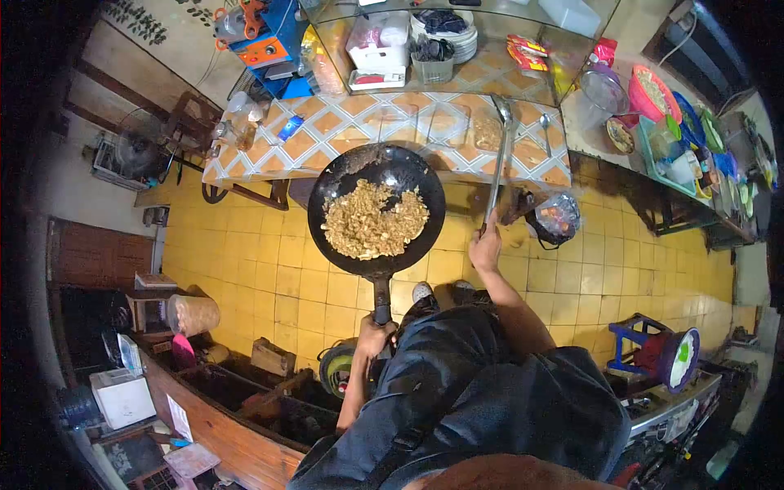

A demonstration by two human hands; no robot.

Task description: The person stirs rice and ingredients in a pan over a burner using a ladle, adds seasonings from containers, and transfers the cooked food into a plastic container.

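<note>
My left hand (374,338) is wrapped round the handle of a black wok (377,265), which I hold in front of me over the floor, close to the tiled counter's front edge. Brown fried rice (371,219) lies in the wok, mostly in its middle and near side. My right hand (485,242) grips the long handle of a metal ladle (499,155). The ladle's head points away from me and reaches over the counter, to the right of the wok and apart from it.
The patterned tile counter (327,122) runs ahead, with a glass case behind it. A spoon (546,131) lies on its right part. Below hangs a plastic bag (557,219). A side table at right bears a pink basin (653,94) and a green tray (665,163). A wooden cabinet (220,408) stands at left.
</note>
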